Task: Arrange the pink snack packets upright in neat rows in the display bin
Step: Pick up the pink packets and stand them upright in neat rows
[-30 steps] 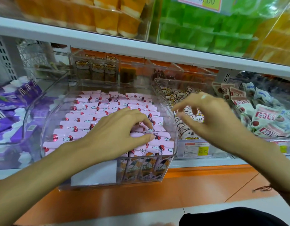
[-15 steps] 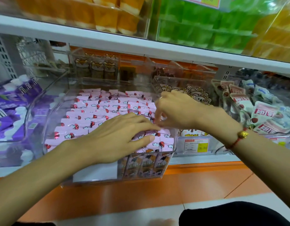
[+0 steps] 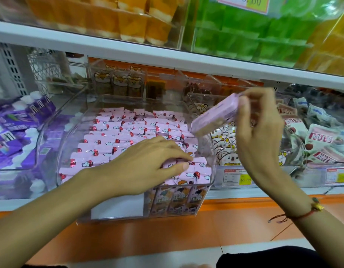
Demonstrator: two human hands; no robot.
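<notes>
A clear display bin (image 3: 68, 149) on the shelf holds several rows of pink snack packets (image 3: 117, 136) standing upright. My left hand (image 3: 146, 165) lies over the front right rows, fingers bent down onto the packet tops, thumb against a packet. My right hand (image 3: 262, 128) is raised above the bin's right rim and pinches one pink packet (image 3: 213, 117) by its upper end. That packet hangs tilted, its lower end over the bin's right edge.
Purple packets (image 3: 16, 124) fill the bin to the left. White cartoon-print packets (image 3: 225, 149) and pink-white bags (image 3: 320, 140) sit in bins to the right. A white shelf (image 3: 167, 57) with orange and green goods runs overhead. An orange ledge (image 3: 186, 233) lies below.
My right hand went into the bin beside the left hand, then rose up and to the right with one pink packet pinched in it. My left hand stayed on the front rows.
</notes>
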